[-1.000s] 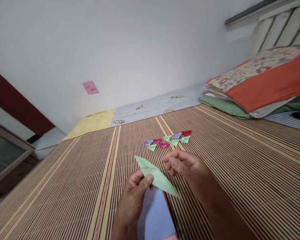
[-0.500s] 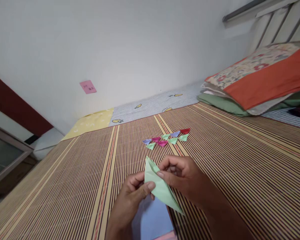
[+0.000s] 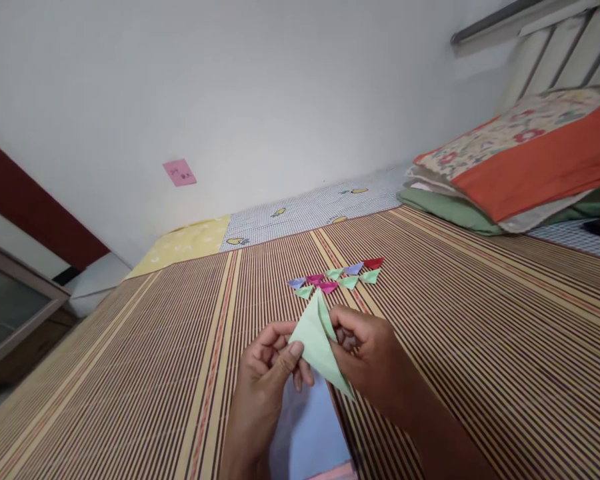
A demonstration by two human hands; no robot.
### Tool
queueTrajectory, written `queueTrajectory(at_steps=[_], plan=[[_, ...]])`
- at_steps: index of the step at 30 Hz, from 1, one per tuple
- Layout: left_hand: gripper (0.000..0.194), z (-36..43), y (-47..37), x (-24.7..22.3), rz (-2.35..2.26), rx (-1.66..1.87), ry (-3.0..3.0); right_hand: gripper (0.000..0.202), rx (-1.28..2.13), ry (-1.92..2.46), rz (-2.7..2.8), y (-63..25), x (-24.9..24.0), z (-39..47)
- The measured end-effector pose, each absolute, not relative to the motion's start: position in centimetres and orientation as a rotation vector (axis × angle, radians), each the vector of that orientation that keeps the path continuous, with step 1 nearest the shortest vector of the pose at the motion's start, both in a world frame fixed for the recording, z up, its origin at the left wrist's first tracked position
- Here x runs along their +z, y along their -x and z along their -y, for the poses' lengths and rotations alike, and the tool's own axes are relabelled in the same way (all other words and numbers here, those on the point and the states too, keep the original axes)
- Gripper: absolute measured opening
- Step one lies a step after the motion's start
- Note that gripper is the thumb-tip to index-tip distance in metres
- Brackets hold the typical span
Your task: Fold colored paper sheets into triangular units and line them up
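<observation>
A light green sheet of paper point(image 3: 316, 339), folded into a triangle with its layers parted at the top right, is held up between both hands. My left hand point(image 3: 266, 373) pinches its left corner between thumb and fingers. On the opposite side my right hand point(image 3: 365, 347) grips the open edge, with the thumb partly hidden behind the paper. Beneath the hands lies a blue paper sheet point(image 3: 310, 427), with a pink paper edge point(image 3: 336, 472) showing at its near end.
Two rows of small folded paper pieces point(image 3: 350, 283), in green, purple, magenta and red, lie beyond the hands on a striped mat point(image 3: 170, 347). Stacked pillows point(image 3: 540, 167) are at the right. A pink note point(image 3: 179, 172) is on the white wall point(image 3: 260, 87).
The green paper has turned more upright, its tip now overlapping the row of small pieces. My left thumb has shifted to the left corner, and my right fingers sit further along the open edge.
</observation>
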State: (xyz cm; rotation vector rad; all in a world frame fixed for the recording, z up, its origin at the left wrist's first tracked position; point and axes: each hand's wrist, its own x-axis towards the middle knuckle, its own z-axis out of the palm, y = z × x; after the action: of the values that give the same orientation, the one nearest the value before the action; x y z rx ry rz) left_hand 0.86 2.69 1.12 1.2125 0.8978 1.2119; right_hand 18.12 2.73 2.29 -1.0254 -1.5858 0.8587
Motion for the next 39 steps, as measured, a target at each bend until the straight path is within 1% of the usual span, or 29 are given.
queueTrajectory(at_steps=[3, 4, 6, 7, 8, 10, 13, 16, 20, 23, 26, 28, 30, 32, 36, 39], plan=[[0.02, -2.3, -1.6, 1.3, -0.933, 1.271, -1.209, 0.021, 0.624, 1.056, 1.673, -17.5, 1.7, -3.0], [0.026, -2.1, -1.8, 1.4, -0.958, 1.295, -1.208, 0.023, 0.502, 1.073, 1.679, -17.2, 1.4, -3.1], [0.047, -1.7, -2.3, 1.6, -1.018, 1.326, -1.201, 0.025, 0.263, 1.088, 1.673, -16.8, 0.8, -3.3], [0.057, -1.5, -2.6, 1.8, -1.04, 1.316, -1.201, 0.025, 0.194, 1.083, 1.68, -16.6, 0.5, -3.3], [0.064, -1.4, -2.8, 1.9, -1.076, 1.298, -1.204, 0.025, 0.155, 1.081, 1.689, -16.4, 0.3, -3.4], [0.062, -1.2, -3.1, 2.0, -1.159, 1.275, -1.208, 0.024, 0.145, 1.076, 1.722, -16.2, 0.0, -3.4], [0.047, -1.1, -3.1, 2.0, -1.225, 1.32, -1.191, 0.022, 0.154, 1.066, 1.722, -16.1, -0.1, -3.4], [0.038, -1.1, -2.9, 1.9, -1.268, 1.371, -1.184, 0.021, 0.237, 1.044, 1.646, -16.2, 0.1, -3.4], [0.028, -1.1, -2.6, 1.7, -1.259, 1.404, -1.176, 0.023, 0.492, 1.037, 1.551, -16.6, 0.5, -3.2], [0.025, -1.3, -2.4, 1.3, -1.174, 1.408, -1.078, 0.021, 0.694, 1.011, 1.504, -17.0, 0.9, -3.1], [0.022, -1.6, -2.2, 0.8, -1.083, 1.42, -0.984, 0.026, 0.876, 0.956, 1.491, -17.5, 1.2, -3.1], [0.021, -1.7, -2.3, 0.7, -1.087, 1.454, -0.979, 0.031, 0.839, 0.913, 1.518, -17.8, 1.4, -3.2], [0.021, -1.8, -2.3, 0.6, -1.106, 1.464, -1.011, 0.035, 0.645, 0.854, 1.585, -18.0, 1.5, -3.3], [0.023, -1.8, -2.3, 0.7, -1.098, 1.429, -1.033, 0.034, 0.483, 0.805, 1.651, -18.2, 1.3, -3.4], [0.039, -1.4, -1.7, 1.2, -1.037, 1.324, -0.989, 0.029, 0.442, 0.837, 1.739, -18.4, 0.9, -3.7], [0.045, -1.3, -1.2, 1.6, -0.968, 1.311, -0.919, 0.03, 0.454, 0.858, 1.795, -18.6, 0.9, -3.6]])
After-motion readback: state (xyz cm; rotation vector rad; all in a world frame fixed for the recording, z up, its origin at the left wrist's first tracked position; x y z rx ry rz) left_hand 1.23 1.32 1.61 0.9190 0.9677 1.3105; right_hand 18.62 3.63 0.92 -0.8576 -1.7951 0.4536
